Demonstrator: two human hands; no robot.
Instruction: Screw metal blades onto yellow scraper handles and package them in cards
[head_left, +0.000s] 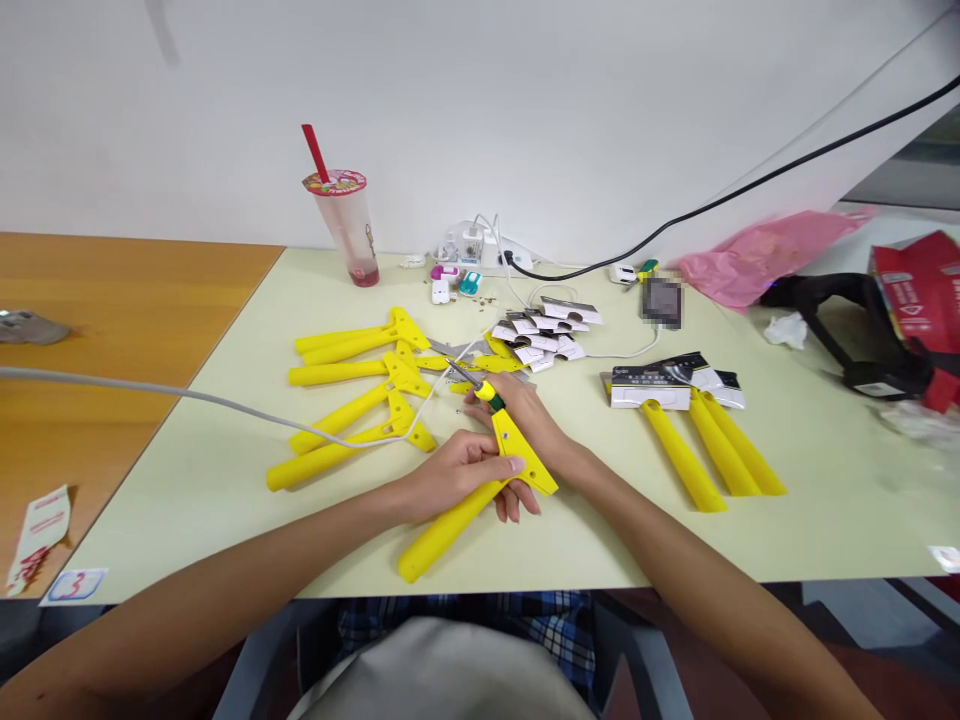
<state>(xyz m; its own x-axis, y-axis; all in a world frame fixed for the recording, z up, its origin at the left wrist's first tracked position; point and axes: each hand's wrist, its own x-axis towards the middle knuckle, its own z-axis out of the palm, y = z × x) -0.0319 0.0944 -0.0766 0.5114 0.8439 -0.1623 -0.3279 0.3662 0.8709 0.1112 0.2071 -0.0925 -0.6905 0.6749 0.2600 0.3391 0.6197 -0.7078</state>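
Observation:
My left hand point(457, 475) is closed around a yellow scraper point(452, 530), its thumb lying on the wide triangular head. The scraper's handle slants down toward the table's front edge, and a small screw shows in its head. A screwdriver point(489, 394) with a yellow and green handle is in my right hand point(519, 402), its metal shaft pointing away to the upper left. Part of my right hand is hidden behind the scraper head. Several yellow scrapers point(337, 375) lie to the left. Beyond my hands are yellow head plates point(504, 352) and a pile of white and black card sleeves point(547, 325).
Scrapers with sleeved heads point(679, 455) lie on the right. A cup with a red straw point(349, 230) and a power strip point(484, 245) stand by the wall. A grey cable point(225, 403) crosses the left side. A pink bag point(765, 255) and a black strap-like object point(832, 330) occupy the far right.

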